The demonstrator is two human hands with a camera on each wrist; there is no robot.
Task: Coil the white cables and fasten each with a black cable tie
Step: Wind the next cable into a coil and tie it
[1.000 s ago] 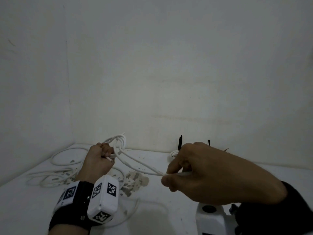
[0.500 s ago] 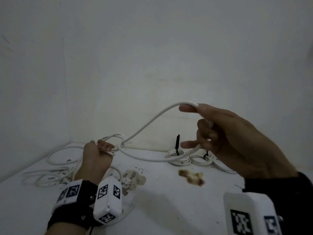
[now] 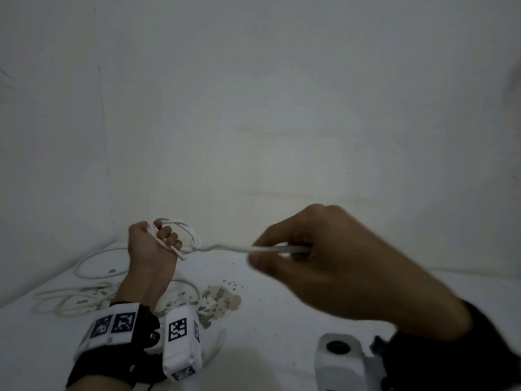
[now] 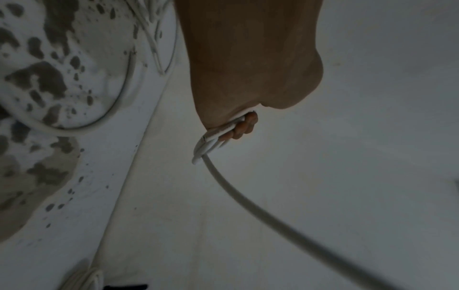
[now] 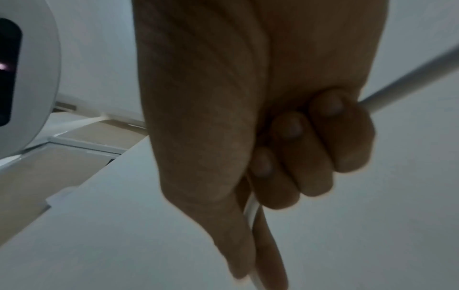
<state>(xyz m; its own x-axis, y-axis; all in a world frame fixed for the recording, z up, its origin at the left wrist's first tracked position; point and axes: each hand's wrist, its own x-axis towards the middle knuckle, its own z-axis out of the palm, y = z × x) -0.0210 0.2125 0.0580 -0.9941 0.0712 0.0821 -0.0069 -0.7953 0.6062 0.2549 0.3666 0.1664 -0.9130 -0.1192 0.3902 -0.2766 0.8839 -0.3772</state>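
Running between the two hands above the table, the white cable [image 3: 225, 246] is a thin, round, smooth cord, partly gathered into a few small loops [image 3: 183, 230] at its left end and stretched nearly level from there to the right. A short cut end [image 3: 180, 255] pokes out below the left fist.

The left hand [image 3: 149, 249] is raised with its fingers curled tight round the bundled loops — the left wrist view shows several strands lying side by side [image 4: 218, 135] pressed between fingertips and palm, with one strand leaving downward and away. The right hand [image 3: 338, 266] holds the free run of the cable; in the right wrist view three fingers [image 5: 298, 149] are folded over the cord against the palm, while thumb and forefinger lie along it further on, pinching it lightly. Its outline in the head view is blurred.

Beneath the hands lies a white table [image 3: 282, 320] with a patch of worn, speckled paint [image 3: 220, 300]. More loose white cable [image 3: 84, 297] sprawls on it at the left — uncoiled curves near the corner of the pale walls. Both wrists carry white camera units with black-and-white markers [image 3: 180, 328].
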